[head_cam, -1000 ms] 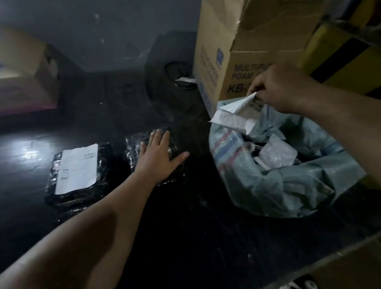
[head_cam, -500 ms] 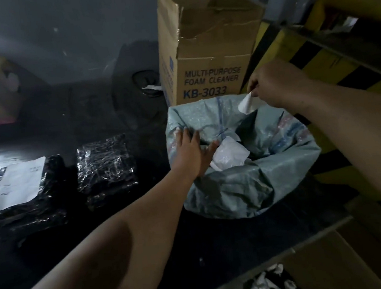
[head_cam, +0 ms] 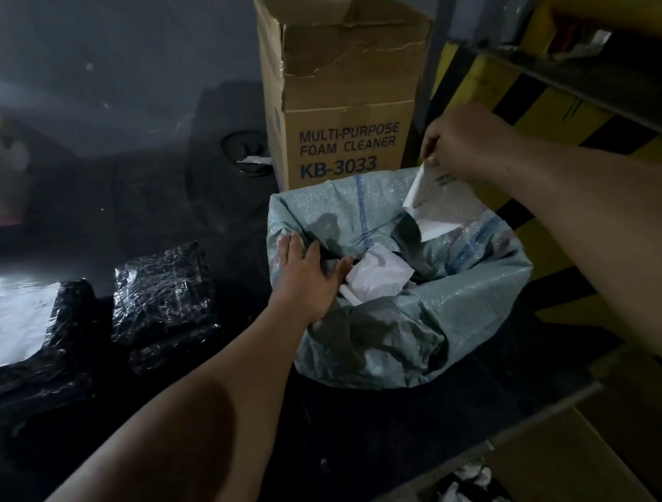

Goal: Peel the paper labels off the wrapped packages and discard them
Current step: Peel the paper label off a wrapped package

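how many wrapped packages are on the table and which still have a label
2. The labelled package lies at the far left, partly cut off by the frame; the bare package sits beside it, nearer the sack. More may lie out of view.

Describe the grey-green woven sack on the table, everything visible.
The woven sack looks like pale grey-green plastic weave with a blue stripe and faint red and blue bands. It sits slumped on the dark table, mouth open, before a cardboard box. White paper scraps lie inside. The left hand rests on its rim; the right hand holds a peeled label over it.
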